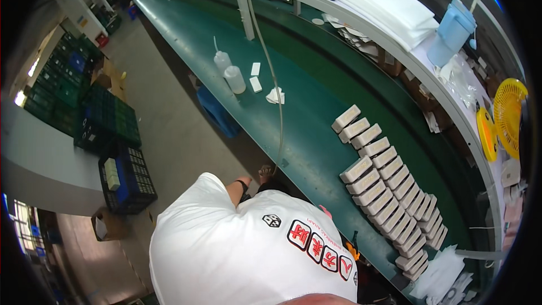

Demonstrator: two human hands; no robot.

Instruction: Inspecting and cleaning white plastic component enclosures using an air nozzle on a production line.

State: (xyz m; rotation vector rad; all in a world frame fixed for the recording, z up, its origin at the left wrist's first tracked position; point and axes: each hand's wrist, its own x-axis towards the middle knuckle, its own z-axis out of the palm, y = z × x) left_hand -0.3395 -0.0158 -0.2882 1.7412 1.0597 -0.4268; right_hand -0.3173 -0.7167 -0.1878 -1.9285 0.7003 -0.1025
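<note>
My left forearm, with a black band at the wrist, reaches past my white shirt to the near edge of the green workbench. At that edge my left hand shows small and dark, partly hidden, so its fingers and anything in them cannot be made out. Close beside it hangs the lower end of a thin hose. My right hand is out of sight. On the bench to the right stand rows of small pale boxes, packed side by side.
Farther along the bench are a squeeze bottle, a translucent bottle, two small white pieces and a crumpled white cloth. A shelf above holds white sheets, a blue jug and a yellow fan. Crates stand left.
</note>
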